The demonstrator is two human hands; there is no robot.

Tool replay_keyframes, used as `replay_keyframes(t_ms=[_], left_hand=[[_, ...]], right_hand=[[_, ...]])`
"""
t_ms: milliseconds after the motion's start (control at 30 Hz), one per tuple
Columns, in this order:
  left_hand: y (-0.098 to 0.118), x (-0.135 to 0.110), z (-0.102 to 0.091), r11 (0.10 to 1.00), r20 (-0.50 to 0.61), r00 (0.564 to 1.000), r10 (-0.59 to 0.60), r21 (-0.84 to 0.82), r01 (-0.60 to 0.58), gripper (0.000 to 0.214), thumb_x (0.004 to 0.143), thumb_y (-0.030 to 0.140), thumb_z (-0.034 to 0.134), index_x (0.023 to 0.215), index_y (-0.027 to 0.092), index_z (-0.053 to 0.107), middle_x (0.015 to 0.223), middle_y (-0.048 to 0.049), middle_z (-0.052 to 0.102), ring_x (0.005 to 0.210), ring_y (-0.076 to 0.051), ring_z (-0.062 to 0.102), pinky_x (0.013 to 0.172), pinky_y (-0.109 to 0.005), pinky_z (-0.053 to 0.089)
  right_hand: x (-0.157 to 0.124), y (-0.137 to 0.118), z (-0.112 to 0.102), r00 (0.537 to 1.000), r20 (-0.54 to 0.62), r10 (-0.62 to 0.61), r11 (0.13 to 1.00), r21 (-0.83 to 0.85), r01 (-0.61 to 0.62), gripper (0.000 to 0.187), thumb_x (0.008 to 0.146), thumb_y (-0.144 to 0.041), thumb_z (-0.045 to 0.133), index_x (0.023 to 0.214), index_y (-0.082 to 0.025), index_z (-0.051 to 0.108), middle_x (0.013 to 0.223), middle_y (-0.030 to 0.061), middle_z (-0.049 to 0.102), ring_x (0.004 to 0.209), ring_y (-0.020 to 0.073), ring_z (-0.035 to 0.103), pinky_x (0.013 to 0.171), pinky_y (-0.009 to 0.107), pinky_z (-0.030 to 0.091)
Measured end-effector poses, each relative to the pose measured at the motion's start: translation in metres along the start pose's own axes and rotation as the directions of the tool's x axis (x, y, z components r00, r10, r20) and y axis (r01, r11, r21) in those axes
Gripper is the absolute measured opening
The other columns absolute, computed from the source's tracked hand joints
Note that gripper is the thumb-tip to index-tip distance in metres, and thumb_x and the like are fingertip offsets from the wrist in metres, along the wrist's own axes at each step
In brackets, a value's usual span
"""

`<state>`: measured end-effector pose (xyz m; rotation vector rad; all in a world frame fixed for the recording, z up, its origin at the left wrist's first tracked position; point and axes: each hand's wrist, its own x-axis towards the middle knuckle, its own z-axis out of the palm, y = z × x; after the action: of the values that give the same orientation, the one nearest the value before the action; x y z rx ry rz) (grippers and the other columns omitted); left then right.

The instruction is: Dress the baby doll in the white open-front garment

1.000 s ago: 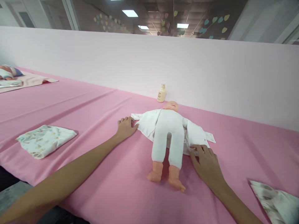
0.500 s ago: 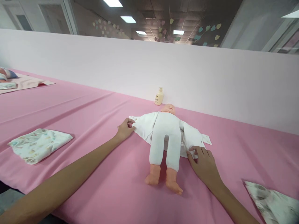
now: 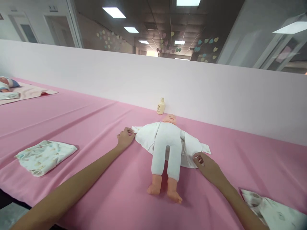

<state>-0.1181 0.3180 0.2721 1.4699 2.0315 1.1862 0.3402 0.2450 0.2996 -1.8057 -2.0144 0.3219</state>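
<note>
A baby doll (image 3: 168, 147) in white lies on its back on the pink cloth, its feet toward me and its head at the far end. Under it a white baby shirt (image 3: 146, 134) is spread out to both sides, with patterned cuffs at the sleeve ends. My left hand (image 3: 126, 138) is closed at the shirt's left edge, close to the cuff. On the other side my right hand (image 3: 208, 166) has its fingers curled on the shirt's right edge. The fingertips of both hands are partly hidden.
Beyond the doll's head a cream pump bottle (image 3: 161, 106) stands against the white wall (image 3: 216, 92). A folded patterned cloth (image 3: 46, 157) lies at left, another patterned cloth (image 3: 275, 209) at lower right. Far left, part of another doll (image 3: 8, 83) shows on a pale mat (image 3: 35, 92).
The view has tilted upward slightly, so things sit lower in the picture. My right hand has shifted a little along the shirt's edge, toward the cuff. The doll lies as before.
</note>
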Motion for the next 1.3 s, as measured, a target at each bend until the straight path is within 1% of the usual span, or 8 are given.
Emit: replay_keyframes(t_ms=[100, 233, 433, 567, 733, 1000, 1200, 1300], left_hand=[[-0.002, 0.008, -0.008, 0.996, -0.04, 0.997, 0.07, 0.055, -0.067, 0.029, 0.089, 0.042, 0.065, 0.111, 0.024, 0.058, 0.117, -0.0082, 0.076, 0.121, -0.032, 0.063, 0.115, -0.053, 0.034], [0.002, -0.008, -0.009, 0.917, -0.002, 0.924, 0.382, 0.129, -0.378, 0.023, 0.095, 0.037, 0.057, 0.114, 0.023, 0.061, 0.126, -0.0106, 0.072, 0.124, -0.033, 0.058, 0.113, -0.052, 0.04], [0.02, -0.07, 0.004, 0.604, 0.362, 0.532, 0.765, -0.118, -0.788, 0.026, 0.105, 0.031, 0.056, 0.129, 0.026, 0.066, 0.14, -0.0081, 0.069, 0.131, -0.026, 0.061, 0.114, -0.047, 0.047], [0.026, -0.087, 0.007, 0.501, 0.464, 0.403, 0.789, -0.105, -0.859, 0.025, 0.109, 0.032, 0.053, 0.13, 0.026, 0.066, 0.137, -0.0077, 0.07, 0.127, -0.026, 0.062, 0.113, -0.047, 0.046], [0.022, -0.086, 0.007, 0.466, 0.454, 0.449, 0.769, 0.082, -0.881, 0.031, 0.111, 0.037, 0.051, 0.136, 0.025, 0.065, 0.12, -0.0101, 0.069, 0.108, -0.028, 0.063, 0.097, -0.047, 0.049], [0.023, -0.085, 0.002, 0.425, 0.494, 0.419, 0.762, 0.107, -0.899, 0.025, 0.109, 0.039, 0.052, 0.114, 0.025, 0.072, 0.103, -0.0081, 0.066, 0.09, -0.024, 0.059, 0.086, -0.043, 0.048], [0.03, -0.095, 0.0, 0.461, 0.387, 0.464, 0.796, 0.108, -0.881, 0.036, 0.096, 0.042, 0.07, 0.125, 0.023, 0.063, 0.126, -0.0127, 0.069, 0.11, -0.031, 0.064, 0.093, -0.047, 0.05], [0.033, -0.099, -0.002, 0.379, 0.371, 0.373, 0.85, 0.059, -0.923, 0.039, 0.096, 0.033, 0.069, 0.132, 0.023, 0.059, 0.142, -0.0143, 0.066, 0.121, -0.033, 0.063, 0.101, -0.05, 0.05]], right_hand=[[0.016, 0.014, -0.014, 0.995, -0.096, 0.01, 1.0, -0.023, -0.012, 0.044, 0.097, -0.064, 0.052, 0.105, -0.025, 0.072, 0.105, 0.0092, 0.075, 0.089, 0.0269, 0.071, 0.078, 0.041, 0.056], [0.012, 0.02, -0.002, 0.948, -0.285, -0.144, 0.988, -0.098, 0.12, 0.041, 0.101, -0.055, 0.05, 0.113, -0.022, 0.073, 0.124, 0.0142, 0.073, 0.116, 0.0329, 0.069, 0.094, 0.05, 0.059], [-0.026, -0.008, 0.017, 0.885, -0.09, -0.458, 0.888, -0.093, 0.45, 0.037, 0.11, -0.039, 0.049, 0.143, -0.034, 0.066, 0.154, 0.0062, 0.062, 0.137, 0.0266, 0.063, 0.099, 0.045, 0.065], [-0.032, -0.018, 0.017, 0.819, 0.081, -0.568, 0.816, -0.074, 0.573, 0.038, 0.112, -0.033, 0.045, 0.14, -0.033, 0.07, 0.15, 0.0054, 0.067, 0.136, 0.0266, 0.066, 0.108, 0.05, 0.063], [-0.032, -0.011, 0.02, 0.829, 0.084, -0.553, 0.825, -0.082, 0.559, 0.037, 0.112, -0.031, 0.046, 0.139, -0.031, 0.071, 0.14, 0.0048, 0.073, 0.129, 0.0256, 0.071, 0.105, 0.048, 0.065], [-0.036, -0.014, 0.024, 0.815, 0.012, -0.579, 0.815, -0.029, 0.579, 0.03, 0.11, -0.024, 0.049, 0.134, -0.032, 0.066, 0.133, 0.0056, 0.073, 0.124, 0.0254, 0.071, 0.1, 0.047, 0.066], [-0.044, -0.032, 0.023, 0.658, -0.17, -0.734, 0.678, -0.138, 0.722, 0.058, 0.104, -0.008, 0.055, 0.154, -0.036, 0.044, 0.161, 0.0077, 0.054, 0.148, 0.0265, 0.054, 0.115, 0.052, 0.056], [-0.049, -0.041, 0.022, 0.597, -0.054, -0.8, 0.598, -0.148, 0.788, 0.068, 0.102, 0.002, 0.045, 0.159, -0.035, 0.043, 0.165, 0.0048, 0.053, 0.155, 0.0237, 0.048, 0.119, 0.05, 0.053]])
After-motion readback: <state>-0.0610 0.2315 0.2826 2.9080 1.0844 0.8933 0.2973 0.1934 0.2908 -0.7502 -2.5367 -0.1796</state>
